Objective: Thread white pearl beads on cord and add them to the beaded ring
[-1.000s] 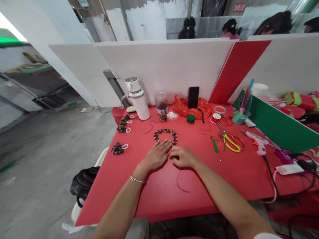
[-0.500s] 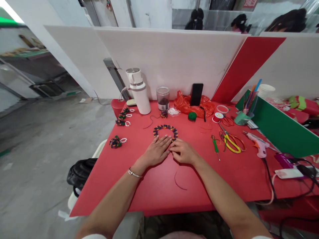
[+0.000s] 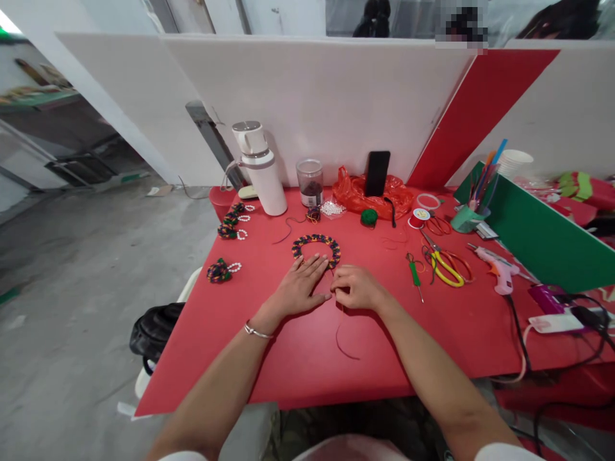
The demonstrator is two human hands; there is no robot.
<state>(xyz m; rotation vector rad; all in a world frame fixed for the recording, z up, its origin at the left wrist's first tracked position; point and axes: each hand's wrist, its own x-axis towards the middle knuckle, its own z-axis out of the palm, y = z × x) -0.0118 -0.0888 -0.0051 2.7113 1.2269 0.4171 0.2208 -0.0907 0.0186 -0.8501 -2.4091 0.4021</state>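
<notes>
A braided ring (image 3: 316, 239) of dark, orange and green yarn lies on the red table (image 3: 298, 365). Flat over the ring's near edge rests my left hand (image 3: 302, 286), its fingers stretched out. Just right of it, my right hand (image 3: 356, 288) is closed in a pinch on a thin yarn end (image 3: 346, 352) that runs from the ring and trails toward the table's front. Several braided pieces with white bead loops lie at the left, one of them a dark bundle (image 3: 219, 271) nearest me.
Behind the ring stand a white thermos (image 3: 266, 186), a clear jar (image 3: 310, 184) and a phone (image 3: 377, 173) on a red bag (image 3: 348, 195). To the right lie a green-handled hook (image 3: 414, 274), yellow pliers (image 3: 446, 269), a pink glue gun (image 3: 502, 272) and a pen cup (image 3: 466, 219).
My right hand has moved slightly away from the ring, and a stretch of yarn now shows between them. The whole view has shifted a little.
</notes>
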